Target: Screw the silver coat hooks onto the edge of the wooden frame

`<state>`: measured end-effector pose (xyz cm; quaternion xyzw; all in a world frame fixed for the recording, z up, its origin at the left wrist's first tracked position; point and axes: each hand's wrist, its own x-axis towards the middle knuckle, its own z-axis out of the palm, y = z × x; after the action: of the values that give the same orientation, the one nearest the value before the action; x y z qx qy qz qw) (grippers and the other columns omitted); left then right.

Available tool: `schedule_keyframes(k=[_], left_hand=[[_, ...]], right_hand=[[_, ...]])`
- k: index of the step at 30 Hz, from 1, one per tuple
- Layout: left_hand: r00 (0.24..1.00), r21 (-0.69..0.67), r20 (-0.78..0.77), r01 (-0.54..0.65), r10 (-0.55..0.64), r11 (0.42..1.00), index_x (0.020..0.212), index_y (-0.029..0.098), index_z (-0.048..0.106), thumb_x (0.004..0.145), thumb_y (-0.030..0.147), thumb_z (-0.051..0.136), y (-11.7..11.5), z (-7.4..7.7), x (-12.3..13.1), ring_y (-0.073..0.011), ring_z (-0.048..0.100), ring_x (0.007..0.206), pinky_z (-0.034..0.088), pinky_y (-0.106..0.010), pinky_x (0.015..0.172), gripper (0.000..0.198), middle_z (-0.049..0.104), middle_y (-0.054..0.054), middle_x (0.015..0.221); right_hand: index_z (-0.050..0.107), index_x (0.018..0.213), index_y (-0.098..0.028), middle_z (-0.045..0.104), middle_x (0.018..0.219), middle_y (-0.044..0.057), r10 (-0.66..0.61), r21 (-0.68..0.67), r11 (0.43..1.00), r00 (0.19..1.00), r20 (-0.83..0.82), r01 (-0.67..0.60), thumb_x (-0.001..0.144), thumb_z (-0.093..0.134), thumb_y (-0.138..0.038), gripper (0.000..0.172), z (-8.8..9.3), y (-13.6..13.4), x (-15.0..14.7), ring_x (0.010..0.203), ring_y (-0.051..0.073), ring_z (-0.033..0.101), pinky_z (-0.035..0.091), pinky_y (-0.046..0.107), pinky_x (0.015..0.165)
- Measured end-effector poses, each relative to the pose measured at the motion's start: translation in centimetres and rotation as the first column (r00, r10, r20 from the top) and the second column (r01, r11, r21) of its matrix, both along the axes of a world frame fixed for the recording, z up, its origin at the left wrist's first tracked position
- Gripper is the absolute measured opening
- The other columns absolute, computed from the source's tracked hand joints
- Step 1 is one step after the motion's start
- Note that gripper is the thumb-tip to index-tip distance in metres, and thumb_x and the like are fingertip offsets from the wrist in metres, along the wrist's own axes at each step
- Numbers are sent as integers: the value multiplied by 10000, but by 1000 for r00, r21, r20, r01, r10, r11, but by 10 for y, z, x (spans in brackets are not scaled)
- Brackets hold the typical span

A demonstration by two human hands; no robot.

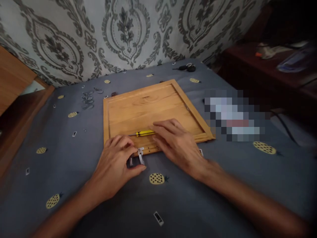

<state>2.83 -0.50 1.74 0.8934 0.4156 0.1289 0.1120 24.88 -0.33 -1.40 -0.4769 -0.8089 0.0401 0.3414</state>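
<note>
Grey-patterned cloth (126,29) is hung behind a blue sheet (74,172) printed with pineapples, on which one wooden panel (143,112) with raised edges is laid. Open sheet is left along the panel's left side and front; its right edge is closely neighboured by a pixelated object (232,115). On the dark red tabletop (247,62) at the right, one clear plastic item (291,62) is seen, too blurred for any contents to be made out. About four small metal pieces (88,98) are gathered beyond the panel's left edge, and one dark-handled tool (190,67) is placed near the cloth. One yellow screwdriver (145,133) is stretched along the panel's front, its handle end touched by the right hand (174,140); whether that grip is tightened cannot be told. One metal hinge (140,152) at the front edge is straddled by the thumb and index finger of the left hand (114,168), a firm or loose grip being impossible to tell.
</note>
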Motion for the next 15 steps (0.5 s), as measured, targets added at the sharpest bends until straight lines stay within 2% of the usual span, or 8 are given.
schedule_keyframes(k=[3, 6, 8, 12, 15], left_hand=[[1000, 3, 0, -6, 6, 1000, 862, 212, 680, 739, 339, 848, 0, -1, -1, -249, 576, 997, 466, -440, 845, 244, 638, -37, 1018], [1000, -6, -9, -17, 17, 1000, 862, 210, 682, 755, 347, 829, 0, -2, -2, -250, 570, 1013, 464, -451, 874, 228, 643, -41, 1039], [1000, -3, -12, -19, 19, 1000, 850, 209, 681, 766, 349, 816, -1, -1, -2, -250, 570, 1013, 469, -452, 875, 213, 645, -43, 1039], [1000, 1, -8, -19, 19, 1000, 821, 207, 679, 770, 342, 808, -1, 0, -1, -250, 573, 992, 478, -446, 848, 193, 651, -44, 1025], [1000, -9, -4, -16, 16, 1000, 849, 209, 688, 754, 343, 828, -1, 0, -1, -250, 574, 989, 472, -441, 844, 216, 647, -40, 1014]], right_hand=[[682, 1173, -141, 716, 1152, 148, 0, -122, 992, 994, 107, 13, 889, 614, -94, 295, 5, 10, -1, 1043, 311, 620, 561, 482, 889], [712, 1045, -144, 733, 1021, 130, -12, -236, 970, 988, 157, 49, 891, 599, -87, 200, 5, 16, -4, 991, 303, 627, 553, 459, 853], [718, 956, -150, 724, 991, 125, -15, -252, 966, 989, 149, 52, 894, 579, -80, 168, 2, 19, -4, 966, 289, 627, 543, 437, 832], [714, 934, -156, 685, 903, 92, 11, -235, 972, 1000, 29, -4, 889, 605, -99, 131, -4, 19, 1, 884, 238, 631, 520, 366, 768], [703, 972, -167, 646, 829, 44, 26, -202, 978, 986, -165, -59, 910, 628, -170, 98, -3, 16, 6, 759, 178, 609, 502, 309, 690]])
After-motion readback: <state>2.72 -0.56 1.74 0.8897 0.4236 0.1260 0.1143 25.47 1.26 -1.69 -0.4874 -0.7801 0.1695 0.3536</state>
